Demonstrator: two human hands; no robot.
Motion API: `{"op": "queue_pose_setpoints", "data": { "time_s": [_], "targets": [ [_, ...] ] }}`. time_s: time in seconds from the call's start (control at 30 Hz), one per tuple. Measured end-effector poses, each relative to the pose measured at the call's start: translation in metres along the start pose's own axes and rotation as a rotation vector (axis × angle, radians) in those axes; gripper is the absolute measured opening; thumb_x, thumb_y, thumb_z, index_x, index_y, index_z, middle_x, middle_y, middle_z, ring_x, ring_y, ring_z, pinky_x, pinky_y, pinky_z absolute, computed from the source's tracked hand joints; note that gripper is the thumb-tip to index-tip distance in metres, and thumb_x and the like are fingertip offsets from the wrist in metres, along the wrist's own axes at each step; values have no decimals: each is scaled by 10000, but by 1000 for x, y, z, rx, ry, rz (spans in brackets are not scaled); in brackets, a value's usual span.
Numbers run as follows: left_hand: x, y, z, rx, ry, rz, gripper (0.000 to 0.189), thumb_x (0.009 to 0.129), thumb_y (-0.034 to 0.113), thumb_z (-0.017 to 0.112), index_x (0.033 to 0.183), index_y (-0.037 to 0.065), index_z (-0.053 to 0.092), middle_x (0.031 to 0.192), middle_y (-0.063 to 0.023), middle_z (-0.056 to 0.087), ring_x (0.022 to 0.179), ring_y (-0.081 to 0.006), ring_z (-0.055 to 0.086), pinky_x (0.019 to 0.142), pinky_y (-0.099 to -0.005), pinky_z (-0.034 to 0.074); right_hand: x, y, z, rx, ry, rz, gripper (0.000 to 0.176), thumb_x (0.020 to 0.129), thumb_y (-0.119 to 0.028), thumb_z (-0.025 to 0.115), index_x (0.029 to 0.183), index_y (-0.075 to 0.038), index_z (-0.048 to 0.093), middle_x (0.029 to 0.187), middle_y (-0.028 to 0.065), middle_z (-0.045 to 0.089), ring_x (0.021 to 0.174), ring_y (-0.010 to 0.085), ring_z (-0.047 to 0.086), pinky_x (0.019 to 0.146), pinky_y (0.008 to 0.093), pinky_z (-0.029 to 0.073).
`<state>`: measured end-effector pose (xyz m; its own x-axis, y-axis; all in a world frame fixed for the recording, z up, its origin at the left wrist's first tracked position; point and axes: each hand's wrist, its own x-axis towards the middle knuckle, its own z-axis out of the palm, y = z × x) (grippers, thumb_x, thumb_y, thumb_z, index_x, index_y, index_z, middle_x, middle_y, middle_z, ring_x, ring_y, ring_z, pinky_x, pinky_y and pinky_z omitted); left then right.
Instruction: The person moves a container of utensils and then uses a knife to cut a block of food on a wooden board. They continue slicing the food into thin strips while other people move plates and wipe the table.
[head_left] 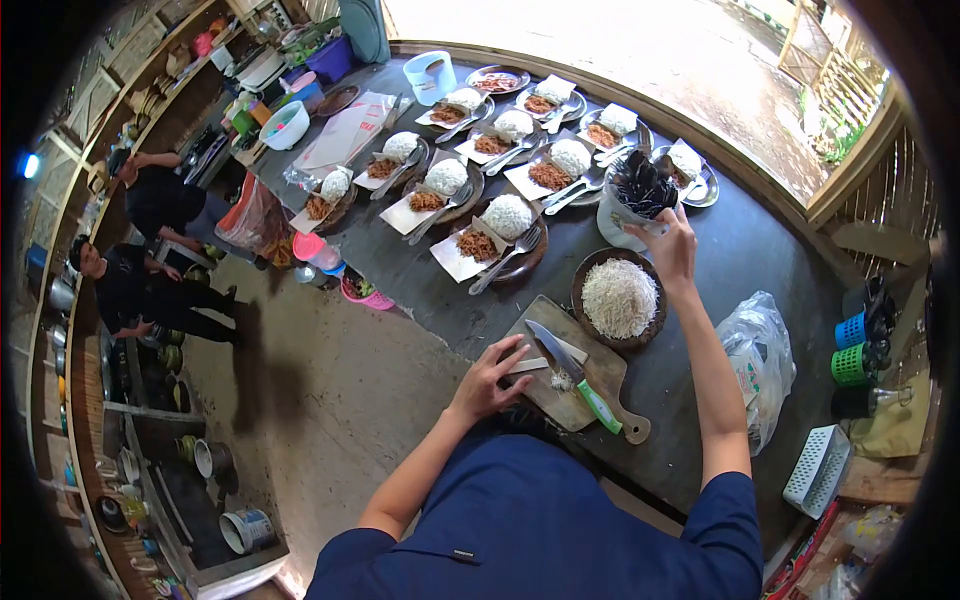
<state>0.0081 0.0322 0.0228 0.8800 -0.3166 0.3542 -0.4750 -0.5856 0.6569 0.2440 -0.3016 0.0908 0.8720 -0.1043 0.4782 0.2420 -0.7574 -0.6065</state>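
Observation:
My left hand (486,378) is at the left edge of a wooden cutting board (623,383), its bent fingers closed around a pale flat strip (530,365). On the board lie a knife (568,362) with a green and white handle and a small heap of white shreds (562,381). My right hand (672,245) is closed at the front right rim of a whitish container (613,222) filled with dark shiny pieces (645,185). I cannot tell what its fingers grip there. Just below it stands a round brown dish of white grains or shreds (620,298).
Several plates with rice (507,216), brown shredded food and cutlery cover the far table. A clear plastic bag (757,370) lies on the right, near a white perforated basket (817,467). Two people (125,285) are on the left, by shelves. A pink basket (366,293) hangs below the table edge.

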Motion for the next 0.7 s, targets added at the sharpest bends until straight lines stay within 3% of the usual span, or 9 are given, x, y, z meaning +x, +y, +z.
{"op": "queue_pose_setpoints", "data": {
  "time_s": [0.17,0.3,0.37,0.43,0.47,0.5,0.57,0.63,0.7],
  "targets": [
    [24,5,5,-77,122,0,536,959,212,771,1445,34,630,1455,-180,610,1344,-374,591,1123,-453,495,-14,-5,11,-57,89,0,570,750,-393,961,1026,-13,637,1145,146,701,941,369,725,778,469,568],
    [130,13,20,-262,140,127,560,981,248,763,1442,-29,607,1421,-223,620,1312,-383,614,1115,-428,492,-20,17,25,111,142,58,654,777,-392,947,1191,-79,549,1256,192,672,954,433,722,833,520,574],
    [194,3,44,-398,141,53,594,1045,324,689,1492,-44,554,1449,-235,601,1336,-333,605,1109,-416,490,-22,32,42,173,222,45,826,733,-358,987,1315,-82,469,1319,197,631,1023,412,705,920,502,571],
    [248,-12,68,-453,83,-111,771,1077,504,596,1574,-62,433,1528,-258,530,1404,-325,543,1167,-417,434,-10,53,53,274,414,-209,987,692,-301,1020,1417,-65,393,1416,212,557,1176,376,656,993,508,566],
    [271,-27,86,-462,100,-150,852,1064,578,561,1587,-73,395,1570,-275,483,1459,-354,479,1214,-415,372,-4,88,65,335,148,-122,1162,630,-234,1051,1499,-37,307,1508,196,477,1307,352,592,1037,461,579],
    [290,-39,103,-471,114,-193,935,1051,653,527,1600,-84,356,1612,-292,435,1515,-382,416,1260,-414,310,-7,69,63,829,14,20,899,901,-388,869,1532,-69,315,1490,211,513,1301,395,612,1001,505,618],
    [314,-36,108,-620,105,-230,987,1062,724,387,1626,-83,312,1686,-282,341,1585,-369,313,1300,-380,227,5,42,37,1201,-281,311,631,1109,-574,460,1528,-115,349,1474,211,551,1258,423,644,904,541,664],
    [327,-42,117,-734,129,-240,988,1068,730,330,1639,-75,292,1696,-273,331,1597,-363,291,1307,-374,207,16,29,34,1205,-221,588,691,1118,-648,116,1519,-152,381,1458,223,576,1198,443,681,811,613,670],
    [324,-42,123,-748,113,-269,954,1081,710,305,1636,-66,308,1704,-266,320,1598,-363,287,1307,-374,206,7,42,39,1087,-156,414,660,1126,-631,161,1523,-150,380,1454,214,581,1179,444,689,815,614,668]
  ]
}}
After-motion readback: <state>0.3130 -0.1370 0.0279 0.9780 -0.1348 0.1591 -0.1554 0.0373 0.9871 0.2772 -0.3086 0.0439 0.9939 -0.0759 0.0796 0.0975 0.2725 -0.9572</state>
